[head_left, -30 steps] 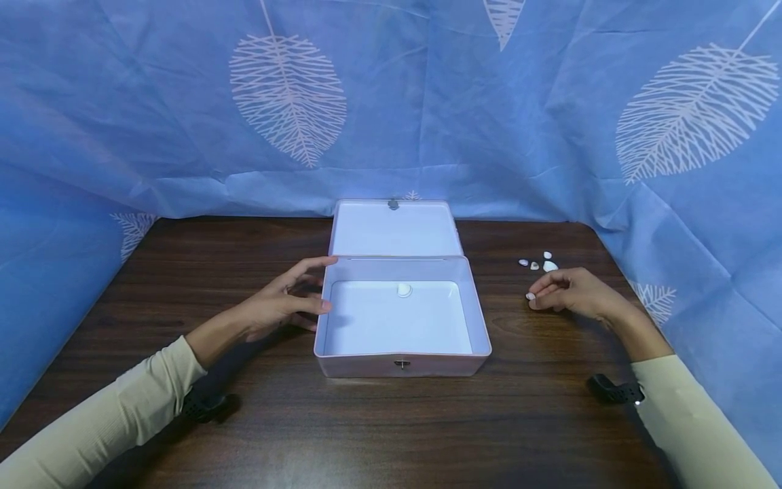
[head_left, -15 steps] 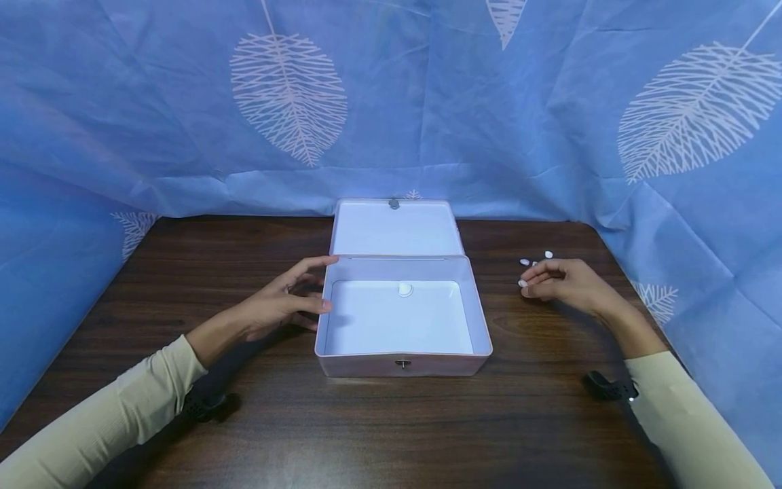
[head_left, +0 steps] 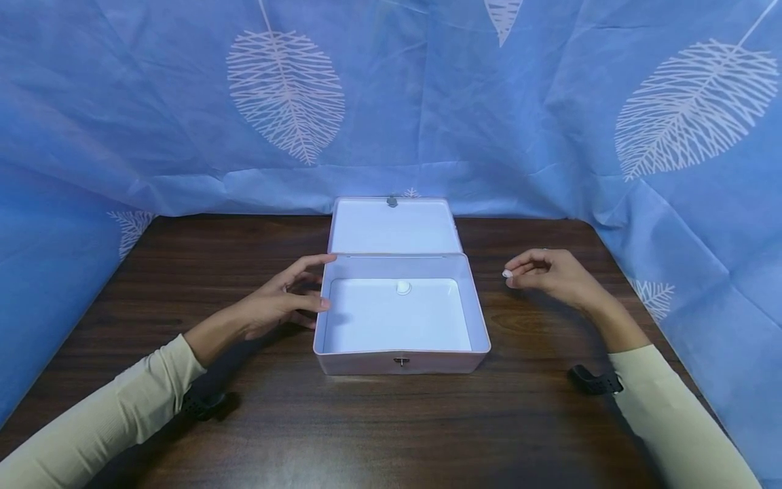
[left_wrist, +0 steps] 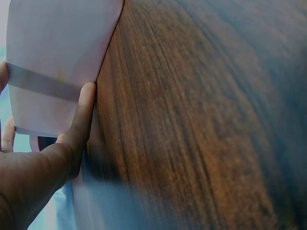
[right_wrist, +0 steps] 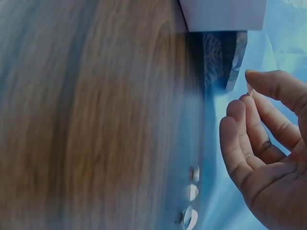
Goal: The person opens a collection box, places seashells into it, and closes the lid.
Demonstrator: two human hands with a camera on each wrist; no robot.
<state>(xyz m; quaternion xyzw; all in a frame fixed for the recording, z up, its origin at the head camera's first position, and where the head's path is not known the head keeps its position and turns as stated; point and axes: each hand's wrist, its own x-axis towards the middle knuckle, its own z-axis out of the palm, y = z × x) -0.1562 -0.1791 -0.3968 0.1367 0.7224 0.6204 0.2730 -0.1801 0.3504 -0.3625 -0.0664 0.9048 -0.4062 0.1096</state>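
Note:
A pale pink-white box lies in the middle of the head view, its lid swung back. Inside, near the back, is a small white round piece. My left hand rests on the box's left side, fingers loosely extended, one fingertip at the back corner and the thumb on the rim. To the right of the box, my right hand pinches a small white shell-like piece between thumb and finger, apart from the box. In the right wrist view that piece shows only as a thin edge.
Several similar white pieces lie on the dark wooden table, mostly hidden behind my right hand in the head view. A blue leaf-patterned cloth hangs behind the table and down both sides. The box has a front clasp.
My right hand has moved left towards the box, carrying the pinched white piece away from the others, which it now mostly covers. My left hand and the box have stayed put.

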